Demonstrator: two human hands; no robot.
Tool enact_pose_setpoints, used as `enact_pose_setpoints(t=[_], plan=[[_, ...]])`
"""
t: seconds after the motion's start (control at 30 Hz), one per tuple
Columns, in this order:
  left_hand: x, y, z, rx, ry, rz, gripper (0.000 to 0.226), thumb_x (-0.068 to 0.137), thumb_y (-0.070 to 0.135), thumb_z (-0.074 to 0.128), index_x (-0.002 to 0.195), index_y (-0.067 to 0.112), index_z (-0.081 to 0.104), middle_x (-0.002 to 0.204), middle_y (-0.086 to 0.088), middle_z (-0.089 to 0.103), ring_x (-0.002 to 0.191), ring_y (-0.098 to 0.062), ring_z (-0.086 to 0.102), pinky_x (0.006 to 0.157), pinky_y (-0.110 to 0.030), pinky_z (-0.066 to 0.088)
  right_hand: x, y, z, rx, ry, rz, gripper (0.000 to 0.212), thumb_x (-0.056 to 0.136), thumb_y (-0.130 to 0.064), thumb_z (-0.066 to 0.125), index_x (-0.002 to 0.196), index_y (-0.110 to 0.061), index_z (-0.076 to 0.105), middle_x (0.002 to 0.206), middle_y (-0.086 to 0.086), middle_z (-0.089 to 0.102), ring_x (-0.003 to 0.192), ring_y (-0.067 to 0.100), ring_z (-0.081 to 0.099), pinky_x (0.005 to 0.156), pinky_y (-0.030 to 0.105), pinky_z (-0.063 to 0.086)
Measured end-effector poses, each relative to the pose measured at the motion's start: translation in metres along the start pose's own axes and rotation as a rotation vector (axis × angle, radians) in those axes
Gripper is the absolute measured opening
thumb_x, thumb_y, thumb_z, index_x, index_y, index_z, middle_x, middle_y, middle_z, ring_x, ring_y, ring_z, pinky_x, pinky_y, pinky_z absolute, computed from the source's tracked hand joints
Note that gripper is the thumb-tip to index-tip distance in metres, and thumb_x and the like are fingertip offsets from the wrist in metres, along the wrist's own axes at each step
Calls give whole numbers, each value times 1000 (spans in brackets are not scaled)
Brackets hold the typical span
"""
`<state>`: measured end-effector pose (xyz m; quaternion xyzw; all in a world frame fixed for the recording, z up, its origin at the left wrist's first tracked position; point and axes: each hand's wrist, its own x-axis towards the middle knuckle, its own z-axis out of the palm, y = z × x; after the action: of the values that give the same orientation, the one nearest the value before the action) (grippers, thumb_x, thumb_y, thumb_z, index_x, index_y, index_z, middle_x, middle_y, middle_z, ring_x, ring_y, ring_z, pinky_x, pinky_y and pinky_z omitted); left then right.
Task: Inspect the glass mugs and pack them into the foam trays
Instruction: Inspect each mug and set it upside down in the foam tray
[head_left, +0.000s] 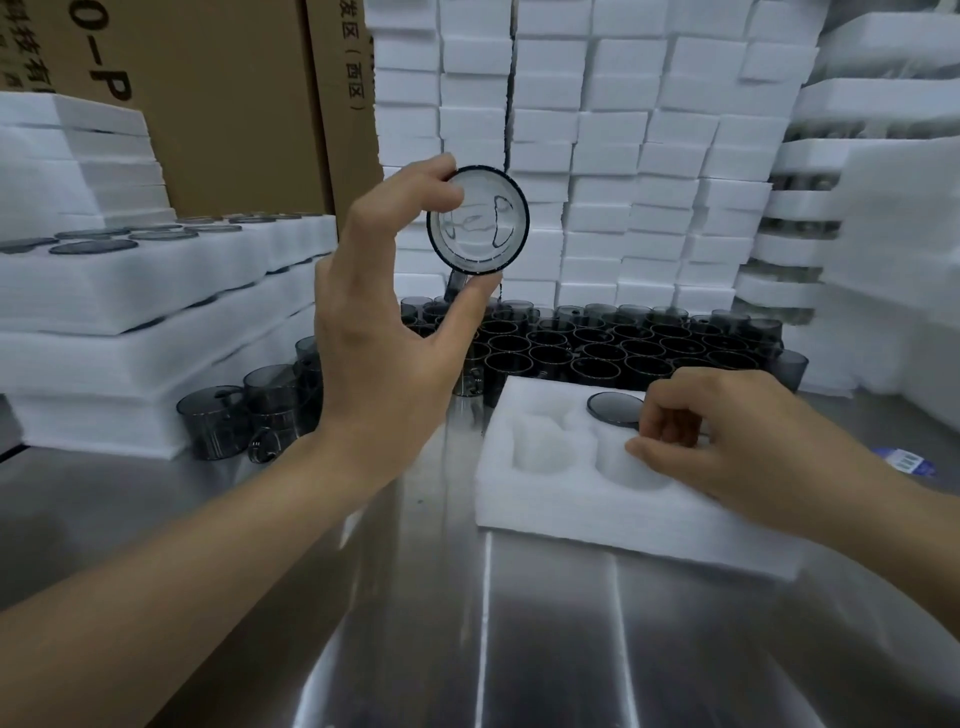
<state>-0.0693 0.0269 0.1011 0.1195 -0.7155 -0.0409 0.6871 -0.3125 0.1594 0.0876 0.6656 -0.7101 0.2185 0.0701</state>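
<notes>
Glass mug in left hand

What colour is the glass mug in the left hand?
The round glass mug is transparent smoky grey; head view.

Bare left forearm — bare right forearm.

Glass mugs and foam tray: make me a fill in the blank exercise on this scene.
The left hand holds up exactly ____ mug. The right hand rests on the foam tray, whose two nearest visible pockets are ____. The loose mugs behind the tray stand with mouths facing ____.
Missing words: one; empty; up.
</notes>
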Motion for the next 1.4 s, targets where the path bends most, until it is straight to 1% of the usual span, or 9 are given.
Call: enact_pose_setpoints(t=[0.17,0.23,0.37,0.47,1.0,1.13,1.23,1.33,1.4], plan=[[6,6,0,-258,-38,-171,57,95,8,81,135,24,44,150,-8,57,134,-27,64,105,-52,56,0,0,0,5,-6,3,20,84,-54,65,75,-36,61,80,-17,63,86,-1,59,67,32,53],[12,10,0,-420,-27,-412,59,93,13,84,138,22,47,139,-6,69,121,-24,73,98,-42,61,0,1,1,4,-8,3,21,85,-54,65,76,-36,61,80,-17,63,85,0,59,68,33,54],[26,8,-4,-964,-140,-1176,60,95,35,79,146,13,56,121,-6,80,109,-20,78,78,-27,52,0,2,1,15,-13,1,20,84,-56,64,78,-37,61,86,-21,62,84,0,59,68,33,53],[28,7,-9,-1257,-189,-1445,61,93,35,76,143,5,55,127,-14,77,111,-22,78,69,-24,49,0,1,1,16,-23,-2,19,85,-56,63,80,-37,61,94,-28,60,85,1,59,69,34,54],[28,4,-10,-1262,-400,-1347,64,90,41,75,136,-2,63,133,-14,74,109,-20,78,66,-24,51,-3,-3,-1,-19,12,-4,21,85,-61,58,82,-40,60,95,-27,61,85,0,60,70,36,56],[22,7,-3,-1135,-485,-1263,50,92,34,74,129,2,65,128,-14,76,116,-31,76,69,-25,57,-7,-11,-1,-16,173,-56,42,92,-74,53,128,-53,51,98,-27,58,88,-1,61,75,38,57],[15,9,3,-1054,-546,-1143,28,92,30,75,115,14,72,103,-1,77,97,-23,78,72,-25,58,-12,-25,-1,221,331,-97,72,84,-82,62,148,-58,37,109,-24,63,96,2,67,77,38,58],[10,15,9,-860,-583,-1003,55,87,34,81,139,23,67,119,0,79,94,-16,76,75,-23,56,-15,-39,-3,425,413,-137,86,77,-76,75,151,-62,33,115,-22,65,96,6,73,72,30,60],[6,18,11,-742,-569,-912,61,84,35,85,140,29,64,124,-1,79,100,-15,77,78,-28,53,-16,-43,-4,392,451,-188,84,80,-63,81,151,-60,36,115,-19,66,94,10,74,70,28,59]])
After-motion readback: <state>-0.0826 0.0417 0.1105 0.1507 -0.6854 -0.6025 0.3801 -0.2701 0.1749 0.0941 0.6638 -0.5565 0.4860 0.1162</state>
